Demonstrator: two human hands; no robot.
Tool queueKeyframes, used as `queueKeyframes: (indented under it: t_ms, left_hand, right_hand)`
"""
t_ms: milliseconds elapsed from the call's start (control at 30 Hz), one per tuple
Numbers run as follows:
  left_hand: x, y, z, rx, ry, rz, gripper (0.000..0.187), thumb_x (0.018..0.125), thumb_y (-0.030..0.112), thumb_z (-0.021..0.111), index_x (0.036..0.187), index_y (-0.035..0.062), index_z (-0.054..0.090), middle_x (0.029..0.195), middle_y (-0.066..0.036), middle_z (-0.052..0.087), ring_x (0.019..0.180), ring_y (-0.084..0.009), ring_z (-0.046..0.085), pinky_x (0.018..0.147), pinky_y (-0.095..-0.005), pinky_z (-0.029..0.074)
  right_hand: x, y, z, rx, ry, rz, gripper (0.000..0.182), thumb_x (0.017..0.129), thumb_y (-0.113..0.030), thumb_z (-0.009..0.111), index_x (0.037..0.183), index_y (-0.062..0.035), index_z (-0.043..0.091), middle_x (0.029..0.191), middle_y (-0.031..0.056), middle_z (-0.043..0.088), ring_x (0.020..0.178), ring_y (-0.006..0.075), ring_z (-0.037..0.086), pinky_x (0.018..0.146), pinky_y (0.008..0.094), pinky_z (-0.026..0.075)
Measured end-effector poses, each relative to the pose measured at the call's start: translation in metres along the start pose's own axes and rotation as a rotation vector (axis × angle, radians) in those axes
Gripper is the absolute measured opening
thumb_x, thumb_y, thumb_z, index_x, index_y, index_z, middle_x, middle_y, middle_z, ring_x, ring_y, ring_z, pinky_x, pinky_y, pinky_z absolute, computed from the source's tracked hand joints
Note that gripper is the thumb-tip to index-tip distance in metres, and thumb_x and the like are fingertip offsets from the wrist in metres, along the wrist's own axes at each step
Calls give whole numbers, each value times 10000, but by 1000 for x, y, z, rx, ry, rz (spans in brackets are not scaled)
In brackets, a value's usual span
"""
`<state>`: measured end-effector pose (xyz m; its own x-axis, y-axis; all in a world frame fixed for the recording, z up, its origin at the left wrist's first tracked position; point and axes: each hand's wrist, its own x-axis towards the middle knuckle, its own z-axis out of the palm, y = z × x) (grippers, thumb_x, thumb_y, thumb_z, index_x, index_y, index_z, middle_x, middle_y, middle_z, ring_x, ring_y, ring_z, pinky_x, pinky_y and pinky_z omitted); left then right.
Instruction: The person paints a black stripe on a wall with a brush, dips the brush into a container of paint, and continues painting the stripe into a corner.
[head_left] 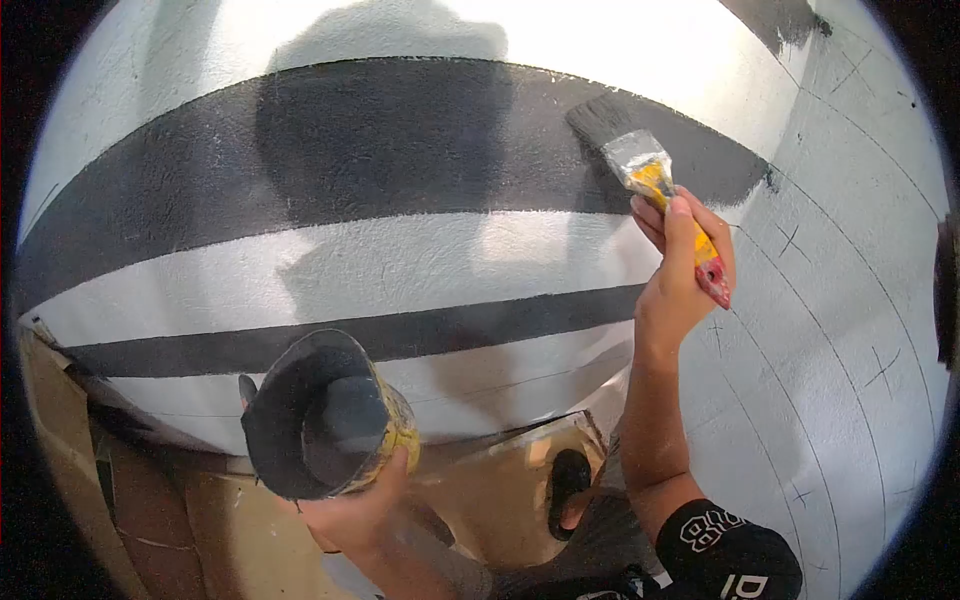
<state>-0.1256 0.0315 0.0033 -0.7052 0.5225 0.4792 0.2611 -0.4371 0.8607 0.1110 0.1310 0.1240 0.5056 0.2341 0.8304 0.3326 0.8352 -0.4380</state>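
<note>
In the head view my right hand (685, 255) grips a wide paintbrush (650, 175) by its yellow handle with a red end. Its dark bristles rest on or just over a broad dark grey stripe (400, 140) painted on the wall. Lower left, my left hand (355, 510) is wrapped round a paint bucket (330, 415) tilted towards me, its opening facing up. Grey paint coats the inside, and yellow shows on its smeared outer side. A narrower dark stripe (480, 325) runs behind the bucket's rim.
White wall bands (400, 260) lie between the dark stripes. To the right, the wall (800, 300) carries thin curved pencil lines and small crosses. Below is a tan floor covering (490, 500), with my sandalled foot (570, 490) on it. A shadow falls across the upper wall.
</note>
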Motion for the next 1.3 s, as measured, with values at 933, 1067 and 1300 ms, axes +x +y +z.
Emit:
queueKeyframes:
  t_ms: [933,1067,1300]
  left_hand:
    - [-103,-36,122,-56,-777,265,1016,550,234,825,1335,-14,229,1213,-178,470,1081,-267,515,930,-370,426]
    - [-117,-37,169,-528,-848,72,1070,552,302,827,1353,-29,200,1189,-211,509,1050,-278,553,929,-374,443]
    - [-129,-49,191,-166,-919,460,1100,526,324,837,1357,-38,213,1190,-258,505,1031,-319,566,858,-378,472]
  right_hand:
    - [33,10,-209,-47,-58,22,137,818,-68,532,883,49,559,862,146,574,694,218,599,574,305,539]
    - [27,16,-218,-64,-452,-17,141,749,-69,589,808,58,573,794,179,572,635,203,568,572,260,461]
    - [21,18,-243,-21,-581,180,178,696,-16,557,851,69,538,793,199,568,499,179,526,464,248,436]
